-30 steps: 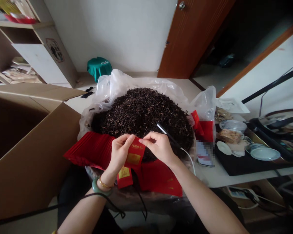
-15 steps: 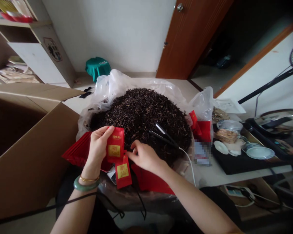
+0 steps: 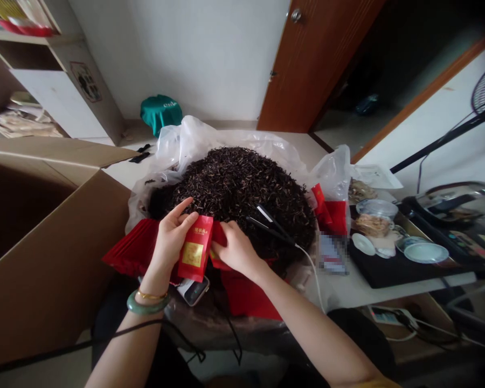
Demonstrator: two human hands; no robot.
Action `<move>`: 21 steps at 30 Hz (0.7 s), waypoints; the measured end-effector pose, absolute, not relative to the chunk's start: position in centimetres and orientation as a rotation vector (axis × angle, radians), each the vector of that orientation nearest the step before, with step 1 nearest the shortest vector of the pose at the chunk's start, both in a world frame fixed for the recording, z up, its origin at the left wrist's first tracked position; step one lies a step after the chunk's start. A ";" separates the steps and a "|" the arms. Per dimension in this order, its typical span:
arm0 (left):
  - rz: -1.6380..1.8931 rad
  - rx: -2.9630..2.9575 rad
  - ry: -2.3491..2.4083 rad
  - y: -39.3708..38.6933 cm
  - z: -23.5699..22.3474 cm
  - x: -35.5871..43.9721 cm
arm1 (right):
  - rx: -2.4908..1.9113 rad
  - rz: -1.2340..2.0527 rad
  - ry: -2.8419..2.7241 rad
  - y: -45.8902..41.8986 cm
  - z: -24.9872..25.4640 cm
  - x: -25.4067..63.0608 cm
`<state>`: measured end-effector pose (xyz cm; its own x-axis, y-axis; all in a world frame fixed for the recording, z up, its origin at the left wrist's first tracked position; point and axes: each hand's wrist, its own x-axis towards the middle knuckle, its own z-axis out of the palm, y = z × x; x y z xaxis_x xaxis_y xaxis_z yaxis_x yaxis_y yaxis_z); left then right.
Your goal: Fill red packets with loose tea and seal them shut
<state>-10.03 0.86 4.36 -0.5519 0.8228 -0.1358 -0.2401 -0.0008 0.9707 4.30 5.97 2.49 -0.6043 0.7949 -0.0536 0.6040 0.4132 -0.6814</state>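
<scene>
A red tea packet (image 3: 194,245) with a gold label is pinched between the thumb and fingers of my left hand (image 3: 170,240), its index finger raised. My right hand (image 3: 235,247) grips a second red tea packet (image 3: 218,235), partly hidden behind the fingers and beside the first one. Both hands are over the near edge of a large heap of dark dried tea leaves (image 3: 242,178). Below the left packet shows a small pale device with a dark display, like a scale (image 3: 194,292). Many red packets (image 3: 127,250) lie stacked at left, and more red packets (image 3: 250,296) lie below my right hand.
A clear plastic bag (image 3: 192,140) surrounds the tea. Black tongs or a similar tool with a white cable (image 3: 281,231) rest on the heap. An open cardboard box (image 3: 64,242) stands at left. Dishes (image 3: 426,252) and a black appliance (image 3: 461,215) are at right.
My left hand shifted left with its packet, then slightly back right. My right hand let go of that packet and took the other one off the small device, lifting it beside the first.
</scene>
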 end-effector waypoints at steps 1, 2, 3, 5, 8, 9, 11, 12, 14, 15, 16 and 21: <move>1.684 0.633 1.458 0.9 4.4 -9.9 | -1.196 0.934 -2.350 6.2 2.7 4.5; 1.696 0.629 1.444 0.9 4.3 -9.8 | -1.159 0.911 -2.299 6.4 2.9 4.6; 1.710 0.620 1.424 0.9 4.3 -9.7 | -1.116 0.910 -2.241 6.6 3.0 4.7; 1.736 0.596 1.378 0.9 4.1 -9.2 | -1.050 0.963 -2.108 6.9 3.0 4.8; 1.762 0.577 1.323 1.0 3.7 -8.5 | -1.006 1.108 -1.949 7.2 2.7 5.0; 1.772 0.585 1.314 1.1 3.5 -8.2 | -0.979 1.163 -1.923 7.2 2.6 5.1; 1.794 0.616 1.307 1.1 3.3 -7.9 | -0.913 1.279 -1.897 7.2 2.6 5.3; 1.797 0.632 1.307 1.1 3.3 -7.7 | -0.886 1.337 -1.892 7.1 2.7 5.4; 1.775 0.671 1.326 1.1 3.2 -7.6 | -0.874 1.392 -1.898 7.0 2.6 5.5; 1.750 0.698 1.347 1.1 3.1 -7.6 | -0.882 1.385 -1.914 6.9 2.6 5.6; 1.715 0.735 1.377 1.1 3.0 -7.6 | -0.897 1.360 -1.942 6.8 2.5 5.6; 1.507 0.976 1.480 1.2 2.3 -8.0 | -1.042 1.154 -2.124 7.0 1.5 6.3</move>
<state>-7.96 1.24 2.28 -0.3895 0.9210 -0.0048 -0.0218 -0.0040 0.9998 6.28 6.95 1.54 -0.5796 0.8120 0.0682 0.3843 0.3462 -0.8558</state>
